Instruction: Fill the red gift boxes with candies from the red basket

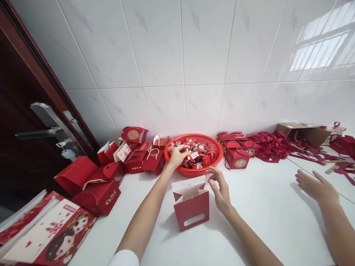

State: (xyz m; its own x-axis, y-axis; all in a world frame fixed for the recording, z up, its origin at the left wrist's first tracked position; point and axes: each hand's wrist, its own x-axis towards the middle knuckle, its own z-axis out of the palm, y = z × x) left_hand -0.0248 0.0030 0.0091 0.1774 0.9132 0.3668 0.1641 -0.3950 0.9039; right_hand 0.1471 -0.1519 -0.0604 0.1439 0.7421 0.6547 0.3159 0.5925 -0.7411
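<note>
Left of my left hand (179, 156), the group of boxes (135, 167) includes closed units, apparently done, contents hidden. The basket (191, 172) sits under that hand; the smaller bag (192, 212), nearer me between my hands, stands upright, not yet closed, floor hidden. My right hand (221, 190) appears empty, loosely open beside the bag; my left, half-curled, grip impossible to tell, covers sweets (195, 155) heaped in the basket.

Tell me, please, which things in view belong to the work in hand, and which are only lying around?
Seem in use:
- open box, beside the right hand
- basket of wrapped sweets, under the left hand

Seem only lying around:
- red boxes
- printed bag
- ribbons
- cardboard box
</note>
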